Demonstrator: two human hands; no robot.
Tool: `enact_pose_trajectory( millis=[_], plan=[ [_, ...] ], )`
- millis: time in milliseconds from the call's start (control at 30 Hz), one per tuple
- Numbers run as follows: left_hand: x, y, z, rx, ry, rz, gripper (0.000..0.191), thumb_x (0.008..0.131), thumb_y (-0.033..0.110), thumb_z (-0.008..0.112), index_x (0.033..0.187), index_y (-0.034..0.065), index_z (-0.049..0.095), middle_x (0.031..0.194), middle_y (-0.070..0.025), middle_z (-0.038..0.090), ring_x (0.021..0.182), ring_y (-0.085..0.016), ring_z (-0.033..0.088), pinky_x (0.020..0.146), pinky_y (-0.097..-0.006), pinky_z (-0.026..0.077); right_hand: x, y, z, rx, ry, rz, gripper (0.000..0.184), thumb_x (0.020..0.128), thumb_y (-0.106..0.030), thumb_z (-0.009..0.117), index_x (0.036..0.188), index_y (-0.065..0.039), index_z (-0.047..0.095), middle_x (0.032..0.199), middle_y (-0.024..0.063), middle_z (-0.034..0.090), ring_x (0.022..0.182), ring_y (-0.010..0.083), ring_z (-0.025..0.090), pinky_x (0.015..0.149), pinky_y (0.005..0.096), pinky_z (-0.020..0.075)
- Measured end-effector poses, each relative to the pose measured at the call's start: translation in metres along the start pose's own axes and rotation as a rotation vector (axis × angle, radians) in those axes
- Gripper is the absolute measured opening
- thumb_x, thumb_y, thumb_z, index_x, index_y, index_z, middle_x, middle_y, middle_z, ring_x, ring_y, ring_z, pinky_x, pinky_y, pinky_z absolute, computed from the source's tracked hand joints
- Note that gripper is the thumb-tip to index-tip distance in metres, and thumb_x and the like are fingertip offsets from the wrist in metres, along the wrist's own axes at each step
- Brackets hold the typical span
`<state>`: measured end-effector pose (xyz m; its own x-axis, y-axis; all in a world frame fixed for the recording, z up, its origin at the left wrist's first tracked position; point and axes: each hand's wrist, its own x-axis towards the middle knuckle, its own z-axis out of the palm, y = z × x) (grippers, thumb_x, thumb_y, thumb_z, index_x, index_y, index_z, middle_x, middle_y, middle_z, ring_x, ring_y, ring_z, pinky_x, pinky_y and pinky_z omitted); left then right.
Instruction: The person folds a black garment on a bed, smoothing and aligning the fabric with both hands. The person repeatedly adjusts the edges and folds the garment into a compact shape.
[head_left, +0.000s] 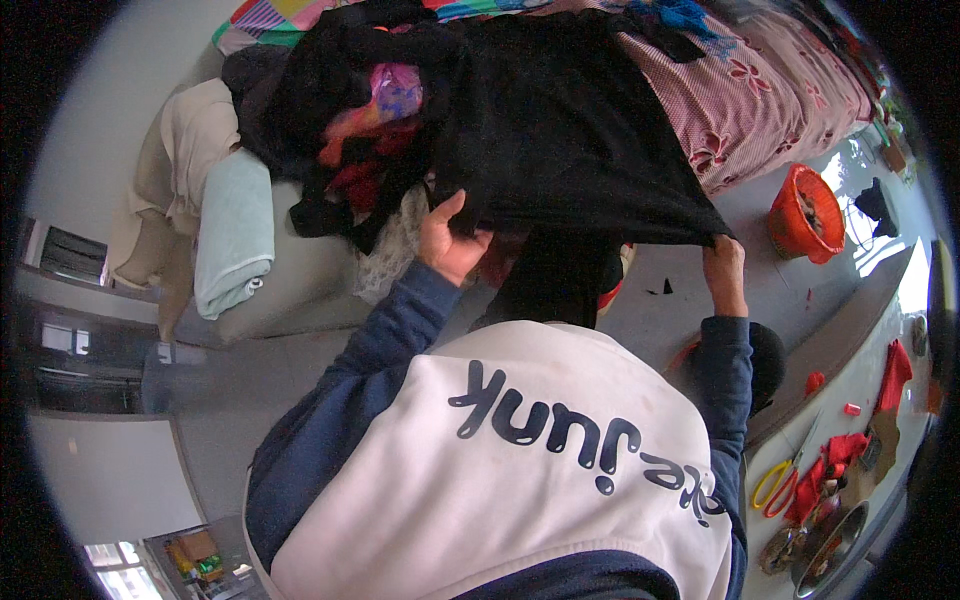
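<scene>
A large black cloth garment (562, 127) spreads from the pile of clothes toward me, its near edge pulled fairly straight. At that edge's right corner my right hand (725, 274) is closed on the fabric. My left hand (452, 241) is by the left part of the same edge, palm up, with its thumb apart from the fingers; its fingertips are close to the cloth or just touching it. Left of the garment lie a dark clothes heap (300, 105), a pink and purple patterned piece (396, 91) and white lace fabric (394, 247).
A rolled pale blue towel (236, 232) and beige cloth (199, 135) are on the sofa at left. A patterned pink cover (750, 97) extends behind right. An orange-lined bin (806, 214) stands on the floor. Scissors (780, 484) and a metal bowl (831, 551) lie on the table at right.
</scene>
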<state>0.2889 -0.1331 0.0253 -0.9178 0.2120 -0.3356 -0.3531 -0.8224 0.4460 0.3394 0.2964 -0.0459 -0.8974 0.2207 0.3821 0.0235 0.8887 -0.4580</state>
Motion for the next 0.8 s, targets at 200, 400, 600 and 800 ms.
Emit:
enact_pose_trajectory(
  millis=[200,400,600,800],
  plan=[
    [-0.054,-0.009,-0.028,0.266,0.347,-0.056,0.016,0.080,-0.001,0.068,0.090,0.0047,0.058,0.088,-0.0056,0.056,0.076,-0.017,0.049,0.058,-0.0273,0.041,-0.018,0.010,-0.014,-0.106,-0.037,0.009,0.008,0.073,-0.003,0.061,0.076,0.004,0.061,0.077,0.0246,0.060,0.075,0.0435,0.058,0.070,0.0498,0.0478],
    [-0.056,-0.004,-0.060,0.328,0.385,0.155,0.025,0.074,-0.008,0.068,0.075,0.0118,0.052,0.075,-0.0032,0.058,0.066,-0.016,0.055,0.052,-0.0268,0.043,-0.040,0.002,0.009,-0.291,-0.215,-0.016,0.009,0.074,-0.001,0.056,0.078,0.001,0.064,0.088,0.0228,0.059,0.090,0.0401,0.055,0.076,0.0482,0.0474],
    [-0.062,-0.011,-0.073,0.532,0.322,-0.127,0.017,0.083,-0.001,0.064,0.078,0.0097,0.052,0.082,-0.0056,0.055,0.070,-0.016,0.052,0.054,-0.0254,0.044,-0.051,0.005,0.010,-0.258,-0.146,0.041,0.008,0.074,0.000,0.056,0.078,0.002,0.063,0.090,0.0224,0.056,0.092,0.0392,0.051,0.082,0.0465,0.0441],
    [-0.053,0.020,-0.065,0.784,0.189,-0.030,0.007,0.090,0.014,0.060,0.094,0.0100,0.056,0.086,-0.0006,0.055,0.080,-0.012,0.054,0.062,-0.0241,0.048,-0.057,0.020,0.019,-0.289,-0.189,-0.054,0.011,0.073,0.001,0.061,0.084,0.003,0.061,0.096,0.0248,0.054,0.094,0.0415,0.050,0.085,0.0494,0.0424]
  ],
)
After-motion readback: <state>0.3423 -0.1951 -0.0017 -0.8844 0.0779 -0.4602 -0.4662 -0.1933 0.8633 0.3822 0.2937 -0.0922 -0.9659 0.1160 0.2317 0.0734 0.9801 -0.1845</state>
